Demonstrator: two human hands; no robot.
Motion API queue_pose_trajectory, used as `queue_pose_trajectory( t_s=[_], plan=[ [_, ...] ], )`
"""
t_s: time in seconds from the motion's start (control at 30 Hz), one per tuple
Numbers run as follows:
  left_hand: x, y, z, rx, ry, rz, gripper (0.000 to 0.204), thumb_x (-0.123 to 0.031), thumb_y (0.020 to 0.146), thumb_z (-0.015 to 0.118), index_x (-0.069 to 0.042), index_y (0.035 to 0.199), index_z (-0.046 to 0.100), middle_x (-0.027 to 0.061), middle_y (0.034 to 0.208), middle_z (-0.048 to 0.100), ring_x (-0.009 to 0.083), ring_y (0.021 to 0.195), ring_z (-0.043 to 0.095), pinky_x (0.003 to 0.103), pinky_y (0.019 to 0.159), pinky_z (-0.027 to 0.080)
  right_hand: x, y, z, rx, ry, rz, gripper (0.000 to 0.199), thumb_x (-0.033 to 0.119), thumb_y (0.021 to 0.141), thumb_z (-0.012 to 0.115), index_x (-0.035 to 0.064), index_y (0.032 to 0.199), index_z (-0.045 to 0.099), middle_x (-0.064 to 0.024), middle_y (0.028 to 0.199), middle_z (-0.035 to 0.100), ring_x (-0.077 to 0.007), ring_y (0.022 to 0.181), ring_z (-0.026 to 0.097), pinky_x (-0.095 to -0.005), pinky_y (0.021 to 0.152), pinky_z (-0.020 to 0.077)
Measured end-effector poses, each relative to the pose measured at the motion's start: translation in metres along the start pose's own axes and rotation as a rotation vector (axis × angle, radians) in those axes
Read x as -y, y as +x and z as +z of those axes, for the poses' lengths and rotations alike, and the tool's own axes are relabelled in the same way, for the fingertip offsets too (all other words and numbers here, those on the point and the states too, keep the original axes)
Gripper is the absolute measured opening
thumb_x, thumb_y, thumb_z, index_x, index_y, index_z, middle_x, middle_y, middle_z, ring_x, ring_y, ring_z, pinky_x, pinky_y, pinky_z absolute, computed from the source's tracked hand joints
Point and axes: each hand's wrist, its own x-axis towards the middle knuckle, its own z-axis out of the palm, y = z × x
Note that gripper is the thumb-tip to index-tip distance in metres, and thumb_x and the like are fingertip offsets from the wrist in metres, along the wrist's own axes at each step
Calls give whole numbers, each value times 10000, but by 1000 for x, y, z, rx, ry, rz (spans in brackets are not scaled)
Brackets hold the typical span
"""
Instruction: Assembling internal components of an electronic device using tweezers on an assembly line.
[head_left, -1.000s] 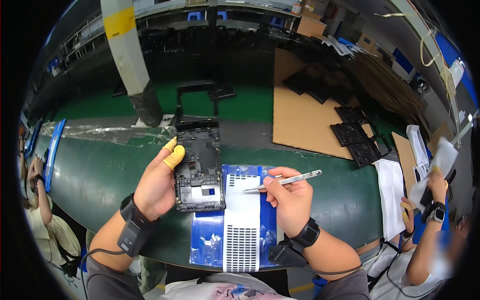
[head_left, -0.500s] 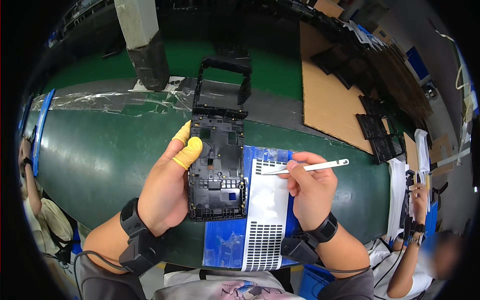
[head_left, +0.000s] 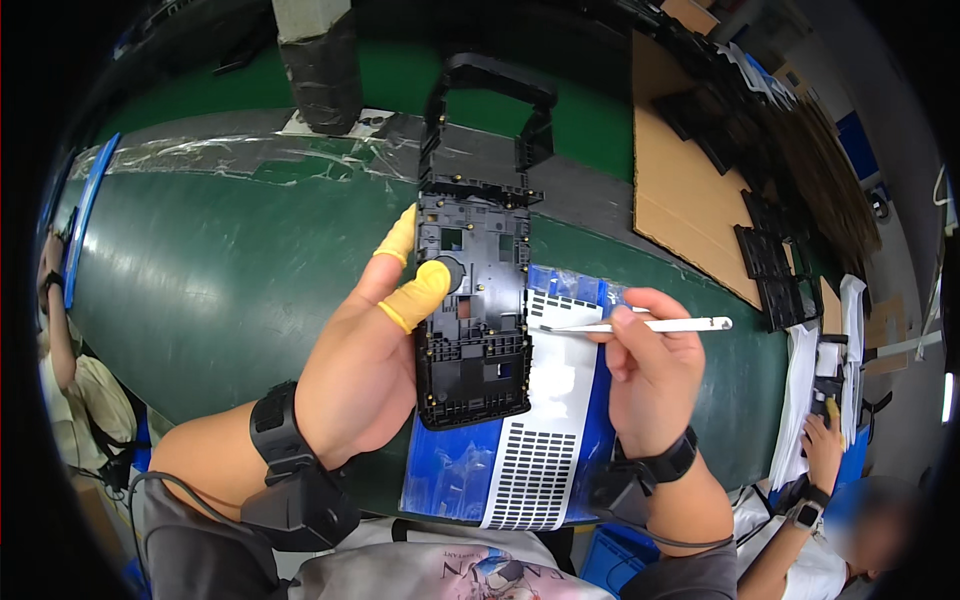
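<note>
Widest free room is the bare green belt (head_left: 230,290) at nine o'clock of the left hand (head_left: 365,370), open out to the blue strip (head_left: 78,235) at the rim. At twelve o'clock the way is blocked: an empty black frame (head_left: 490,110) lies just beyond the held black panel (head_left: 472,310), with a taped post (head_left: 320,65) at eleven. At one to two o'clock of the right hand (head_left: 650,375), cardboard (head_left: 680,215) carries black trays (head_left: 770,265). At three o'clock, past a narrow green gap, another person's hand (head_left: 825,445) works. At six o'clock the blue-and-white sheet (head_left: 540,450) covers the belt's near edge
</note>
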Motion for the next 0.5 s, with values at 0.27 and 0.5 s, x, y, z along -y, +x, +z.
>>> queue_pose_trajectory(
  t_s=[0.27,0.5],
  plan=[
    [13,-8,8,74,-142,-126,550,-207,868,426,-152,1327,128,54,1252,354,187,1100,410,344,903,363,12,-44,14,212,2,-5,217,-27,743,574,-30,948,503,-93,701,580,-81,524,484,-194,478,390],
    [13,-9,6,122,-152,-124,558,-258,871,424,-158,1329,122,49,1258,349,173,1103,405,339,908,356,10,-43,14,233,92,22,206,-52,753,547,-26,953,503,-102,718,582,-81,535,487,-192,488,394]
  ],
)
